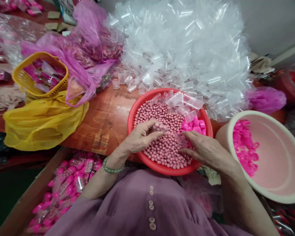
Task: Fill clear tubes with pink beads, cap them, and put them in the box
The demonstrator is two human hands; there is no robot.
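Note:
Over a red basin [131,123] of pink beads [173,160], both hands work close together. My left hand [144,136] is curled, with several pink beads [159,127] lying along its fingers and the thumb below them. My right hand [201,147] has its thumb and fingers closed around a clear plastic tube [182,141], low over the beads. Bright pink plastic caps [196,125] lie in the basin just beyond my right fingers. More clear tubes [184,100] rest at the basin's far side.
A large heap of clear tubes [182,46] covers the table [100,121] behind the basin. On the right, a white tub [272,157] holds pink caps. A yellow basket [22,77] and purple bag [88,65] stand left. Filled pink-capped tubes [68,183] lie in a box below.

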